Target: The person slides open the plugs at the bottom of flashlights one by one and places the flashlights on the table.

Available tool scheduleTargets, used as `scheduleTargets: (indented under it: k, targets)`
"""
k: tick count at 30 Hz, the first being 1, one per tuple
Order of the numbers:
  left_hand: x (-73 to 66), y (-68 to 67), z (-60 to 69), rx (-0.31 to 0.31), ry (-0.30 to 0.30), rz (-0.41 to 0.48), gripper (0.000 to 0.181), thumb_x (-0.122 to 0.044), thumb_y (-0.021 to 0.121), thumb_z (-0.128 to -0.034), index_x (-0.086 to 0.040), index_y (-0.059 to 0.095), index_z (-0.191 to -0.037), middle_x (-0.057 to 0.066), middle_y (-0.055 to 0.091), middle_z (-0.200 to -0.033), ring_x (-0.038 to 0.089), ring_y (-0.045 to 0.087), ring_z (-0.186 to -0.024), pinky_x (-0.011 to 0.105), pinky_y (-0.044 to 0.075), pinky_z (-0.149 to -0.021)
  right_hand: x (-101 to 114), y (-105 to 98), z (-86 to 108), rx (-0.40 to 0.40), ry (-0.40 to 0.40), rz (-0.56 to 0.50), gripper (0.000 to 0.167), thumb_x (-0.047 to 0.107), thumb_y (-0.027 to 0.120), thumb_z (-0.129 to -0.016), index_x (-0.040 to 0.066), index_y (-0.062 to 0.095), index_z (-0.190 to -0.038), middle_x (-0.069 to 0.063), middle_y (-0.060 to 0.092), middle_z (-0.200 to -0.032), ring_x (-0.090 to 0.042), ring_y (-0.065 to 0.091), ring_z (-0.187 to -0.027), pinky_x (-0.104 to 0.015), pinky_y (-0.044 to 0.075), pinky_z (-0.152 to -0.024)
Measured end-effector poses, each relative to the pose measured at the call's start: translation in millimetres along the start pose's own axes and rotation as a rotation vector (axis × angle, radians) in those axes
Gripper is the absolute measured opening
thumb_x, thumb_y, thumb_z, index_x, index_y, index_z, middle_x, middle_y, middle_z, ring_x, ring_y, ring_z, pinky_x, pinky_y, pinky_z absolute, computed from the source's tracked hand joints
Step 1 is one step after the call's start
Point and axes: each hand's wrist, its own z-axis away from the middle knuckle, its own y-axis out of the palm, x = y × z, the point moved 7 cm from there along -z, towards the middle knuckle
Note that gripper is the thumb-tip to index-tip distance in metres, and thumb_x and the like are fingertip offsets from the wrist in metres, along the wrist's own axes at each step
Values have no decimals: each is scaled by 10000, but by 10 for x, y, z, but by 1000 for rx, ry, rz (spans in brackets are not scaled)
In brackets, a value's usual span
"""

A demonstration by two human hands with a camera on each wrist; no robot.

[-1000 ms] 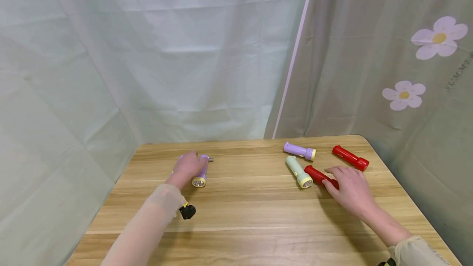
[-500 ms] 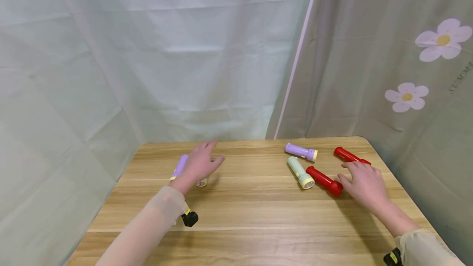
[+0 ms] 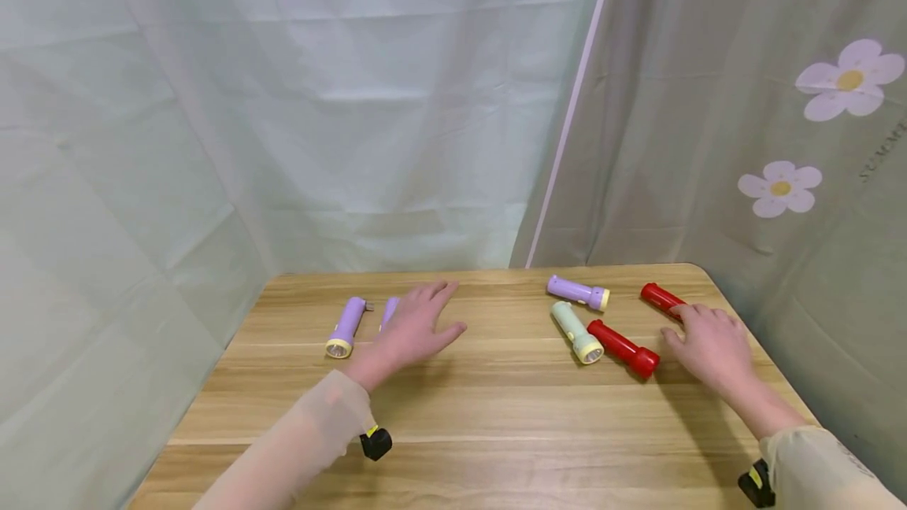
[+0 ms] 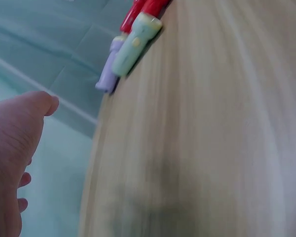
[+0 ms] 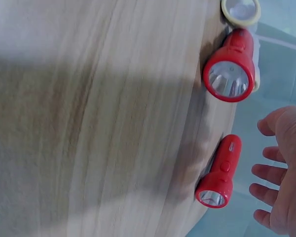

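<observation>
My left hand [image 3: 411, 333] hovers above the table with fingers spread and nothing in them. Behind it a purple flashlight [image 3: 390, 308] is partly hidden; another purple flashlight [image 3: 346, 327] lies to its left, with a metal plug sticking out of its tail. On the right, my right hand [image 3: 712, 349] is held over the head end of a red flashlight [image 3: 660, 298]. The right wrist view shows its fingers slightly bent and apart from that red flashlight [image 5: 219, 173]. Left of this hand lies a second red flashlight [image 3: 623, 348], alongside a pale green flashlight [image 3: 575, 331].
A third purple flashlight [image 3: 577, 292] lies behind the green one, near the back edge of the wooden table [image 3: 496, 415]. Grey-green curtains [image 3: 397, 116] hang close behind and on both sides. A small black camera sits on each wrist.
The left hand has moved right, away from the left purple flashlight, uncovering it. My right hand has left the nearer red flashlight and shifted right to the farther one.
</observation>
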Motion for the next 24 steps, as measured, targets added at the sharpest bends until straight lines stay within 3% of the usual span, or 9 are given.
scheduleTargets:
  k: [4, 11, 19, 24]
  targets:
    - [-166, 133, 39, 26, 45, 0, 750, -535, 592, -992, -164, 354, -1599, 134, 415, -1573, 365, 376, -1438, 538, 295, -1164, -67, 8, -44, -2, 15, 7, 433, 292, 702, -923, -65, 609, -1150, -345, 600, -1158, -540, 523, -1029, -677, 345, -816]
    - [-516, 362, 178, 104, 131, -12, 708, -527, 600, -987, -188, 401, -1575, 91, 400, -1593, 299, 342, -1470, 502, 222, -1209, -123, 79, -127, 25, 42, -7, 470, 294, 684, -933, -70, 580, -1212, -356, 577, -1181, -553, 493, -1036, -689, 329, -843]
    - [-893, 458, 293, 125, 253, -38, 712, -565, 568, -987, -206, 393, -1577, 65, 408, -1587, 289, 343, -1471, 501, 209, -1214, -157, 128, -204, 25, 49, 4, 481, 291, 675, -928, -76, 575, -1224, -363, 562, -1175, -564, 466, -1038, -697, 311, -848]
    - [-1095, 508, 315, 119, 287, -43, 713, -593, 529, -996, -217, 381, -1583, 32, 426, -1573, 264, 354, -1464, 499, 215, -1212, -192, 162, -250, 20, 58, 15, 479, 268, 671, -921, -88, 562, -1221, -366, 548, -1172, -565, 444, -1044, -705, 303, -866]
